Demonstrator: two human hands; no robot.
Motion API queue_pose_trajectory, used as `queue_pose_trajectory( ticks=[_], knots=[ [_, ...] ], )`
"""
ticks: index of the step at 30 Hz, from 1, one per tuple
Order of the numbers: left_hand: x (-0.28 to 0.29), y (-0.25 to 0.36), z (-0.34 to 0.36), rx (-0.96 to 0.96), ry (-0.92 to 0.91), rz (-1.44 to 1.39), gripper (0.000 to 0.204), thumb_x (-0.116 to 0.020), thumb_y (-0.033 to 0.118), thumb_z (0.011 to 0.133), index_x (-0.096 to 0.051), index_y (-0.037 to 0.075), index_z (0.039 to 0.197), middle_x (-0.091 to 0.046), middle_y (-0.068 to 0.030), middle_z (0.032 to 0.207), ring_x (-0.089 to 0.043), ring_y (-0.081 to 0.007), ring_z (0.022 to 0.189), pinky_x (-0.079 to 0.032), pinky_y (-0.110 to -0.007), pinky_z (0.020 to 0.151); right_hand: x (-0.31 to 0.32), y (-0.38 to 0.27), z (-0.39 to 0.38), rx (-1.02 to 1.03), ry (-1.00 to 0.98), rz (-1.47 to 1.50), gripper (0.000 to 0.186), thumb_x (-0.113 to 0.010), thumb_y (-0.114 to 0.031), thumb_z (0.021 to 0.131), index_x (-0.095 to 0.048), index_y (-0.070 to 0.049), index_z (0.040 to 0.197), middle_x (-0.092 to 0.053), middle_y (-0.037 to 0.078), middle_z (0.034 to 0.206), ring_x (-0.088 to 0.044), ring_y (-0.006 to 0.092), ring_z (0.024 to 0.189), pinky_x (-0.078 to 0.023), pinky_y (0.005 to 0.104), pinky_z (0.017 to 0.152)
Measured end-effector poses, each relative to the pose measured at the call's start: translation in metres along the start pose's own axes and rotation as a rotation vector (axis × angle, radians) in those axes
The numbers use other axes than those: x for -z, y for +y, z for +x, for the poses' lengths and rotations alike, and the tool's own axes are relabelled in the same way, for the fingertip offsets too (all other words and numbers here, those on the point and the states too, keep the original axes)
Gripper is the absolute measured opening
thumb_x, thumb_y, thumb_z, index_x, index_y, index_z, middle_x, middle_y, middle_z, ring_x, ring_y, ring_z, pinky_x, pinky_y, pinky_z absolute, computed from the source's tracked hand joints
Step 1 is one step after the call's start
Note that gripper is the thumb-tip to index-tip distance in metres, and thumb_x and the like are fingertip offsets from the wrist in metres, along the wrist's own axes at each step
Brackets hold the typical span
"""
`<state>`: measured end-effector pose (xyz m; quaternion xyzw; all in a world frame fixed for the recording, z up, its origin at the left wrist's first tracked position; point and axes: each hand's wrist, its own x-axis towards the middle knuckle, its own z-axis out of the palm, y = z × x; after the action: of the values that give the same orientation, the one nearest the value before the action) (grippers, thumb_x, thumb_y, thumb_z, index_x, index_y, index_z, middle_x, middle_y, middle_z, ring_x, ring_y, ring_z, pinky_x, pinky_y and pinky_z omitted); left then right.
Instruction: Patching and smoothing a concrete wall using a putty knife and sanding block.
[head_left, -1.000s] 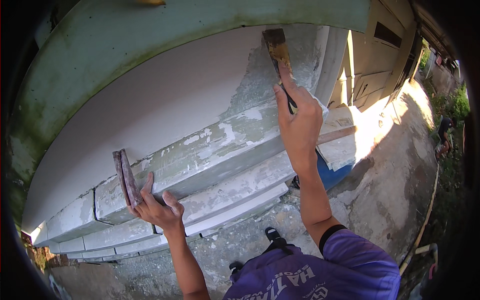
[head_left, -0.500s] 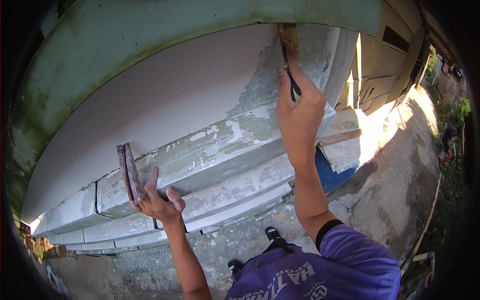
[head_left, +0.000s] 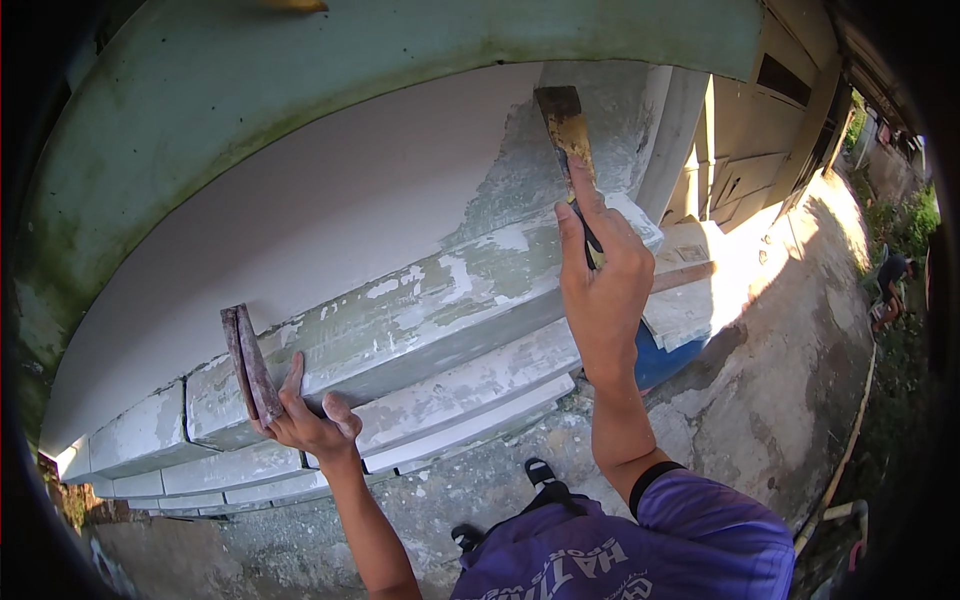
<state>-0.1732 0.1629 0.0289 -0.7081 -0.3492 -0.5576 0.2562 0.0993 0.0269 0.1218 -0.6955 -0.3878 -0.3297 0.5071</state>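
My right hand (head_left: 606,270) grips a putty knife (head_left: 568,135) by its dark handle, the index finger stretched along the blade. The wide, yellow-stained blade points up over a bare grey-green patch (head_left: 508,185) of wall, beside the smooth white part (head_left: 290,215). Whether the blade touches the wall I cannot tell. My left hand (head_left: 312,425) holds a folded strip that looks like sandpaper (head_left: 250,362), reddish-brown and dusty white, between its fingers. Index finger and thumb stick up, near the front edge of the patchy, flaking ledge (head_left: 420,310).
A mouldy green curved overhang (head_left: 200,110) spans the top. Lower stepped ledges (head_left: 470,385) run beneath the patchy one. To the right are a blue rounded container (head_left: 665,362) under a pale board and a concrete path (head_left: 770,370). Another person (head_left: 890,285) is low down at the far right.
The putty knife has come down from the overhang's edge, so its whole blade shows. My left hand sits slightly lower and further left, still with the folded strip.
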Motion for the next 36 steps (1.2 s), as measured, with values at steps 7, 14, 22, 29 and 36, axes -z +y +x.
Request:
queue_pose_trajectory(
  ticks=[7,14,22,29,36],
  knots=[
    [0.002,0.011,0.002,0.128,0.015,-0.037,0.057,-0.036,0.047,0.1,-0.07,0.002,0.111,-0.067,-0.0175,0.123,-0.048,-0.0392,0.129,-0.025,-0.049,0.11,-0.01,-0.004,0.004,0.065,0.065,-0.094,0.043,-0.069,-0.015,0.093,-0.065,-0.02,0.136,-0.051,0.005,0.064,-0.046,0.018,0.054,-0.037,0.0342,0.058],
    [-0.002,0.007,0.0,0.072,0.003,-0.026,0.054,-0.037,0.045,0.097,-0.07,0.004,0.11,-0.072,-0.0105,0.113,-0.054,-0.0367,0.125,-0.023,-0.05,0.113,-0.029,-0.018,0.036,-0.036,0.129,-0.001,0.041,-0.066,-0.014,0.095,-0.065,-0.019,0.136,-0.06,0.011,0.069,-0.059,0.0254,0.06,-0.046,0.0385,0.058],
    [-0.008,-0.006,-0.005,-0.042,0.055,-0.043,0.055,-0.036,0.044,0.096,-0.072,0.005,0.11,-0.068,-0.0143,0.121,-0.05,-0.0369,0.128,-0.028,-0.046,0.106,-0.008,-0.026,0.038,-0.09,0.092,0.086,0.036,-0.063,-0.018,0.099,-0.064,-0.011,0.134,-0.072,0.017,0.118,-0.069,0.0161,0.083,-0.052,0.0316,0.084],
    [-0.007,-0.005,-0.006,-0.026,0.034,-0.015,0.056,-0.034,0.044,0.098,-0.07,0.004,0.113,-0.068,-0.0139,0.122,-0.049,-0.0378,0.129,-0.028,-0.046,0.106,0.01,-0.013,0.016,-0.08,-0.035,0.098,0.038,-0.064,-0.018,0.099,-0.063,-0.012,0.137,-0.072,0.02,0.116,-0.07,0.0181,0.091,-0.051,0.0324,0.088],
    [-0.005,-0.006,-0.003,-0.025,0.048,-0.015,0.055,-0.037,0.043,0.099,-0.07,0.004,0.116,-0.065,-0.0195,0.128,-0.049,-0.0387,0.131,-0.027,-0.046,0.107,0.012,-0.015,0.008,-0.042,-0.051,-0.013,0.04,-0.064,-0.018,0.098,-0.063,-0.015,0.137,-0.071,0.019,0.091,-0.065,0.0255,0.073,-0.05,0.038,0.072]
  ],
)
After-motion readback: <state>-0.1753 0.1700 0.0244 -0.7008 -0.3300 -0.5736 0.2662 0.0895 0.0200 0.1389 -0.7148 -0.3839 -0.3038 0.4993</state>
